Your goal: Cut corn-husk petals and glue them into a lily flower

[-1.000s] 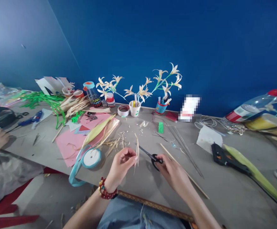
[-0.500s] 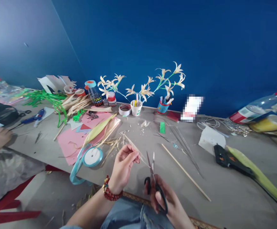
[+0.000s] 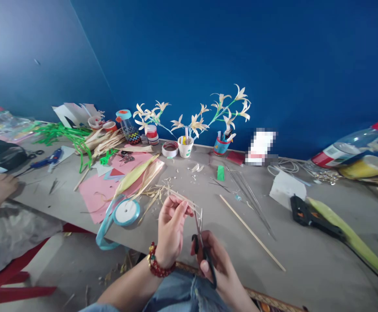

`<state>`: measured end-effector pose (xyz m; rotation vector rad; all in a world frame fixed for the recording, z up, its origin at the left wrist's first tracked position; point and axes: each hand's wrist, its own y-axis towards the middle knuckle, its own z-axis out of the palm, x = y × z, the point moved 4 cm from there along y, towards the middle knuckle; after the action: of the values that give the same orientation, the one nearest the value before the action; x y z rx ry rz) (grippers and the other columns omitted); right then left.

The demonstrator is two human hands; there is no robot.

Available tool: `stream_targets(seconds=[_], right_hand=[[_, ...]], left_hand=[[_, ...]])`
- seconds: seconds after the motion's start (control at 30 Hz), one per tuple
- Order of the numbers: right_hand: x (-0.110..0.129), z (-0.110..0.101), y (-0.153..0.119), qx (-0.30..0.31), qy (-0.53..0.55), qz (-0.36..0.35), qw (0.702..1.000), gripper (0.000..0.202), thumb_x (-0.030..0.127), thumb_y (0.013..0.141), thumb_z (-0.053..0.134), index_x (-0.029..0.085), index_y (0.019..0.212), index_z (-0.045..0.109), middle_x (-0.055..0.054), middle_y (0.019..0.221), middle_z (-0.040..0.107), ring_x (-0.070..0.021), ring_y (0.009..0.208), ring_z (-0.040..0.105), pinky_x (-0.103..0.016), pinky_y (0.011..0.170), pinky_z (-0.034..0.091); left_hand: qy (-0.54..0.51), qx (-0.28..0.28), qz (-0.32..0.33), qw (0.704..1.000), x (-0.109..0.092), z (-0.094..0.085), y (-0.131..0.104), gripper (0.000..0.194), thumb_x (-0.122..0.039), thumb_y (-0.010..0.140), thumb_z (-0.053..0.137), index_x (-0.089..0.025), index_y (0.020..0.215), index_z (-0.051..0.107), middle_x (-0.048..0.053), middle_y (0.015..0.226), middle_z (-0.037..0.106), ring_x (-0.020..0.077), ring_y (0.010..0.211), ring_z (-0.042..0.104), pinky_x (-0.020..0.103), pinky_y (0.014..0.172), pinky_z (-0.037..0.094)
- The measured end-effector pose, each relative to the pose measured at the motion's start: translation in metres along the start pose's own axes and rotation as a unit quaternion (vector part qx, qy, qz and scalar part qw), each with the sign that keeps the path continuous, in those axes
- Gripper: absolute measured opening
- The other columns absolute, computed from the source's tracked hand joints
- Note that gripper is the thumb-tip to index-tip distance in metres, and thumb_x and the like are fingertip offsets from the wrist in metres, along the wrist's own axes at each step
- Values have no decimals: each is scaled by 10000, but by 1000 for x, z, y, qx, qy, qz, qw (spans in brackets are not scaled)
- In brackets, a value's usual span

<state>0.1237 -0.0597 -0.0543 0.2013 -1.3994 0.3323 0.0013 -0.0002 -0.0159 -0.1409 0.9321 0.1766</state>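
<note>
Now the broad grey counter (image 3: 309,275) bears thin pink paper sheets (image 3: 93,197), and to their right, above it, the left hand (image 3: 172,225) and right hand (image 3: 217,260) are close together, the latter's fingers looped around parted black-handled metal scissors (image 3: 199,236), the former's pinching a slender cream strip (image 3: 181,196) just beside the blades.

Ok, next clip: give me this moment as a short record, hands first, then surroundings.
Left hand: pinches a pale strip
Right hand: holds black-handled scissors
Scissors state: blades parted, pointing away from the wearer, close to the left fingertips
Cut: cannot tell whether the blades touch the strip
Left of hands: blue ribbon spool
Right of hands: wooden stick, then black glue gun
Back: white cup, pale flowers above it
Far left: another person's hand
</note>
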Motion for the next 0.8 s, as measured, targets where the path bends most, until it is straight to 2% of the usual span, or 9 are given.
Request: stream_targets(seconds=[0.27, 0.4, 0.57, 0.7, 0.8], right_hand=[[14, -2, 12, -18, -1, -9, 1000, 513, 683, 755, 620, 198, 879, 507, -7, 754, 527, -142, 645, 471, -240, 586, 400], [10, -5, 13, -34, -14, -16, 999, 487, 668, 774, 611, 204, 873, 501, -5, 735, 530, -142, 628, 464, -246, 581, 400], [1, -8, 11, -46, -34, -13, 998, 481, 648, 738, 666, 207, 850, 513, -7, 732, 548, -152, 643, 490, -245, 582, 407], [-2, -8, 10, -58, -9, 9, 998, 476, 647, 753, 653, 214, 848, 480, 11, 708, 536, -119, 565, 454, -219, 501, 373], [0, -5, 10, -45, -2, 17, 999, 486, 672, 770, 614, 218, 833, 452, 33, 667, 508, -86, 488, 391, -201, 431, 319]], left_hand=[[92, 22, 8, 995, 3, 0, -7, 176, -320, 846, 635, -202, 773, 526, 2, 778, 554, 122, 687, 533, 265, 695, 483], [99, 29, 2, 995, 3, 1, -7, 183, -317, 842, 635, -194, 763, 525, -1, 748, 558, 118, 677, 535, 250, 688, 469], [94, 31, -9, 995, 4, 0, -6, 183, -309, 834, 645, -188, 763, 527, -14, 738, 557, 107, 665, 525, 235, 678, 461], [79, 40, -7, 996, 5, 1, -6, 156, -274, 854, 625, -186, 774, 524, -18, 743, 549, 100, 666, 520, 227, 673, 458], [79, 38, -8, 996, 4, 1, -6, 151, -275, 856, 624, -187, 787, 523, -16, 742, 546, 99, 658, 518, 228, 669, 460]])
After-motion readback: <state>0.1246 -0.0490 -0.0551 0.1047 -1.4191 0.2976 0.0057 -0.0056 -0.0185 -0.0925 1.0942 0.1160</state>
